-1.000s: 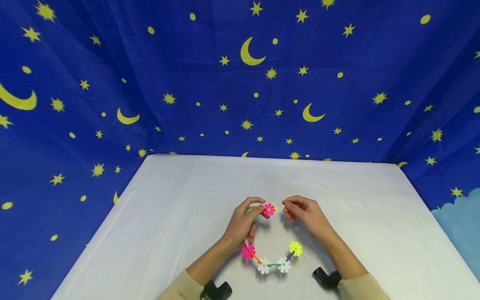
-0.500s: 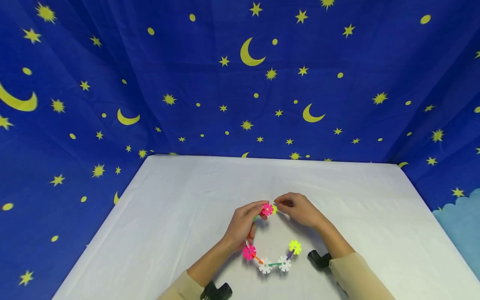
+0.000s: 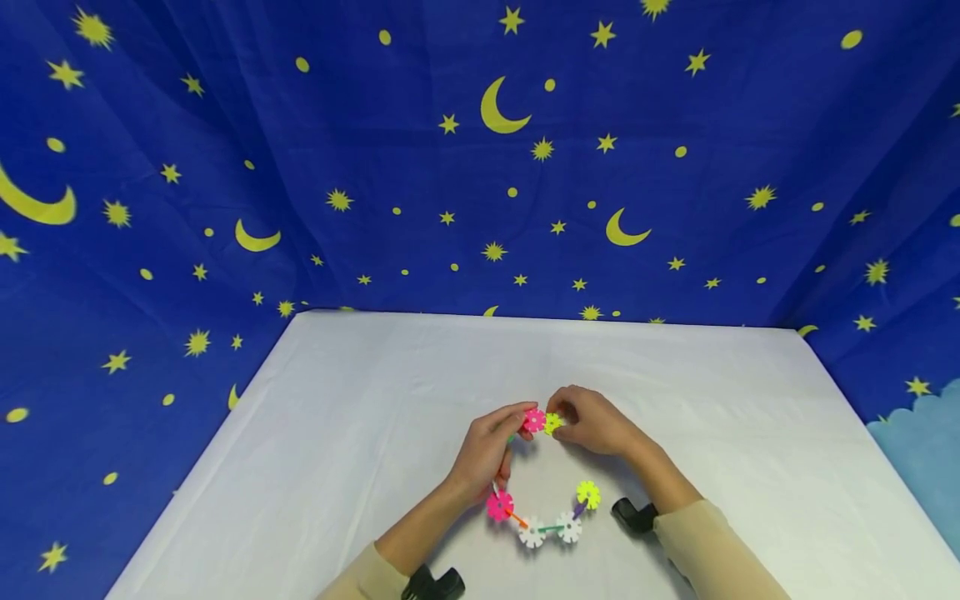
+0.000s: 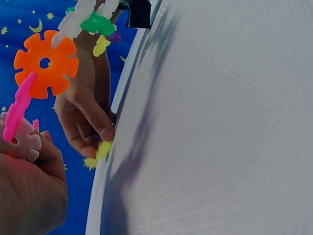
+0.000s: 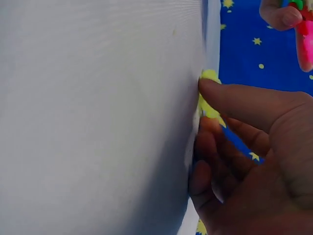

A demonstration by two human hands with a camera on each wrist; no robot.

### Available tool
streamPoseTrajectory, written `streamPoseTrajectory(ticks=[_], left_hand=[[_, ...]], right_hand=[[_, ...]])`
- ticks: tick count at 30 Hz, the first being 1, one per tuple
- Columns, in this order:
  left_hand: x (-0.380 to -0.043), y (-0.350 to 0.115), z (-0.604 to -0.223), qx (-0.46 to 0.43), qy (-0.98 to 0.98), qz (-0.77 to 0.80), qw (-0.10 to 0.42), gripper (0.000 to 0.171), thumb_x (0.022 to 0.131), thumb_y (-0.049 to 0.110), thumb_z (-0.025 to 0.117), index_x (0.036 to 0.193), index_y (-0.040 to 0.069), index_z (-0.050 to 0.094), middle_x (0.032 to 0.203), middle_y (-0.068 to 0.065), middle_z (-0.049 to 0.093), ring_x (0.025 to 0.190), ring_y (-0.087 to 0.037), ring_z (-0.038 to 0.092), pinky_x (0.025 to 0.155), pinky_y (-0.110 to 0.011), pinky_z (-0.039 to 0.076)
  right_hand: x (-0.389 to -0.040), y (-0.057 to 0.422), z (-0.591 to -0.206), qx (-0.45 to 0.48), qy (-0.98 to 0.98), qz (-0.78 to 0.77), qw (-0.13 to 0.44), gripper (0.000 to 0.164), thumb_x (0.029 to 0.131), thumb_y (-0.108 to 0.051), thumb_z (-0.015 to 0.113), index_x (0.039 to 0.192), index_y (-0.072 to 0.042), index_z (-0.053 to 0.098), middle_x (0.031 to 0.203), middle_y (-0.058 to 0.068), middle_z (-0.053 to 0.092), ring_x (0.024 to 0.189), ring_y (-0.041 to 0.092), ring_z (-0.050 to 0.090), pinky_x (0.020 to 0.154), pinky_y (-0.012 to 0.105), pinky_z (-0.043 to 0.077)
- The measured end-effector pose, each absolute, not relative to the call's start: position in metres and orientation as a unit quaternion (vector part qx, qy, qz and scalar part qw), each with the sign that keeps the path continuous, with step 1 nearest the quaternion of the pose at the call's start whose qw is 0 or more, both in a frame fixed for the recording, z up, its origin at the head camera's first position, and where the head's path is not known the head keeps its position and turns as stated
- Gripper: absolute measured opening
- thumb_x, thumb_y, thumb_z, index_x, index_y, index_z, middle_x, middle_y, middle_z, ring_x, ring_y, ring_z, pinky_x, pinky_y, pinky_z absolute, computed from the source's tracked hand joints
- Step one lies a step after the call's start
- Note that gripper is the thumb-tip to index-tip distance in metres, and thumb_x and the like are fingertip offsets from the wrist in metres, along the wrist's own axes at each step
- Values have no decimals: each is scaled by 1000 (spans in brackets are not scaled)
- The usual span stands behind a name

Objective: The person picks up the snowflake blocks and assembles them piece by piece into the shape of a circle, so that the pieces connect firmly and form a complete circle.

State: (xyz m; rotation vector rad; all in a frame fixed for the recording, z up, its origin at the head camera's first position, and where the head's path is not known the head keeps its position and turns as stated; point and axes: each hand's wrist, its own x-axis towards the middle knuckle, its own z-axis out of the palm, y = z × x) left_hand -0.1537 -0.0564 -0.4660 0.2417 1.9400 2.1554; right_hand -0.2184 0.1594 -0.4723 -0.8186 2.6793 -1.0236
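My left hand (image 3: 480,454) grips a chain of notched plastic snowflake discs, with its fingertips at a pink snowflake disc (image 3: 535,420). Just right of that disc is a yellow snowflake disc (image 3: 552,423), pinched at its right side by my right hand (image 3: 594,421). The right wrist view shows the thumb against this yellow disc (image 5: 210,98). Below the left hand, the chain curves through a lower pink disc (image 3: 500,506) and white discs (image 3: 532,532) to another yellow disc (image 3: 588,495) at its end. An orange disc (image 4: 46,64) of it shows in the left wrist view. My left palm hides part of the chain.
A white-covered table (image 3: 360,400) lies under the hands. Behind it hangs a blue curtain (image 3: 420,158) with yellow moons and stars. Black wrist-worn devices sit at the left wrist (image 3: 435,583) and the right wrist (image 3: 634,517).
My right hand has come left, from apart, to the yellow disc beside the pink one and now pinches it. More of that yellow disc shows. The left hand has barely moved.
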Motion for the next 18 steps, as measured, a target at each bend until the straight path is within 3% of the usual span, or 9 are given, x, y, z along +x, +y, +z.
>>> streamPoseTrajectory(ticks=[6,18], left_hand=[[-153,-56,-466,77,663,737,111,35,101,31,50,128,13,63,102,-31,58,35,-9,33,30,-24,36],[-153,-55,-466,58,658,742,112,32,101,29,51,129,17,62,102,-23,62,34,-10,32,28,-25,36]], right_hand=[[-213,165,-471,-253,874,-403,96,17,83,-4,71,96,-10,61,78,-2,58,69,15,54,56,29,49],[-194,172,-465,-220,843,-487,56,16,85,-10,71,99,-13,64,77,0,63,65,17,59,52,29,49]])
